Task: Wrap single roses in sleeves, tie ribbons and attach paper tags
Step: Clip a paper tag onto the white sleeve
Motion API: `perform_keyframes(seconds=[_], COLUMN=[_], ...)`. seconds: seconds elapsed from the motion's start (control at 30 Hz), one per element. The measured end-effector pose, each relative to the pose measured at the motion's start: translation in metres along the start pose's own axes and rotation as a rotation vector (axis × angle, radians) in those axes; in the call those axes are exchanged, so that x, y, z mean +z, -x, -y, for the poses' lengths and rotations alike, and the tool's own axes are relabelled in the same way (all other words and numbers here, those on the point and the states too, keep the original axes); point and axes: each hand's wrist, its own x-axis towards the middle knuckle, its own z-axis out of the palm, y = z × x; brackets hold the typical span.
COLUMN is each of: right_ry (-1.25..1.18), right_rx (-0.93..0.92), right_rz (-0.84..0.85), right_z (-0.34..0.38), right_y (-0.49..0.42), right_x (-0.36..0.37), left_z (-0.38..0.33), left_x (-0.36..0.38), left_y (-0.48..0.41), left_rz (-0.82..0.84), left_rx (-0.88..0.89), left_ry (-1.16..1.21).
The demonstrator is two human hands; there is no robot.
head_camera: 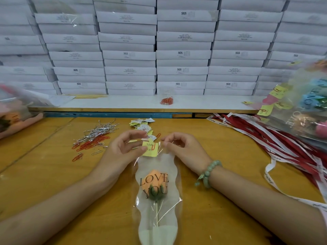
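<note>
An orange rose [155, 181] lies on its back inside a frosted clear plastic sleeve [159, 163] printed "LOVE YOU", at the middle of the bench's near edge, with the bloom pointing away from the person and the stem running towards them. A yellow paper tag [150, 150] sits at the sleeve's far, open end, with a red paper clip [153, 146] over it.

The left hand [126, 147] has its thumb tip on the tag's left edge and its fingers curled above, apart from the thumb. Whether it actually grips the tag cannot be told. The right hand [182, 147], which wears a green bead bracelet [209, 172] at the wrist, pinches the sleeve's far rim between thumb and forefinger.

The yellow-brown wooden bench [53, 170] carries:
- a heap of loose small paper tags [141, 125] just beyond the hands
- silver wire ties [99, 130] and loose red clips [92, 143] to the left
- red and white ribbons [261, 135] along the right edge

Plastic bags of wrapped flowers sit at the far right [309, 106] and far left [14, 110] corners. Behind the bench, a white ledge [123, 103] holds a small bag of red clips [166, 100]. Above it, stacked white boxes [182, 50], some marked "SGS", fill the wall.
</note>
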Motion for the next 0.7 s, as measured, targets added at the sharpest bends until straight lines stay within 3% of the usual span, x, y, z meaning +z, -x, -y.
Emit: perform_keyframes(seconds=[0.13,0.4,0.57,0.7], right_ry=[-0.152,-0.393,-0.421,-0.393], right_rx=[0.074,0.199,0.249,0.241], right_rz=[-0.105,-0.378,-0.414,-0.401], right_z=[-0.003,-0.013,-0.016,-0.016], right_y=[-0.005,-0.012,-0.013,-0.015], right_x=[-0.004,-0.015,-0.016,-0.015], left_z=[-0.002,-0.005,-0.011,-0.011], left_x=[0.000,0.003,0.006,0.007], left_y=[0.003,0.011,0.017,0.017], left_rz=[0.071,0.443,0.487,0.457], left_rx=[-0.075,-0.138,-0.078,-0.106], left_ry=[0.066,0.152,-0.022,-0.023])
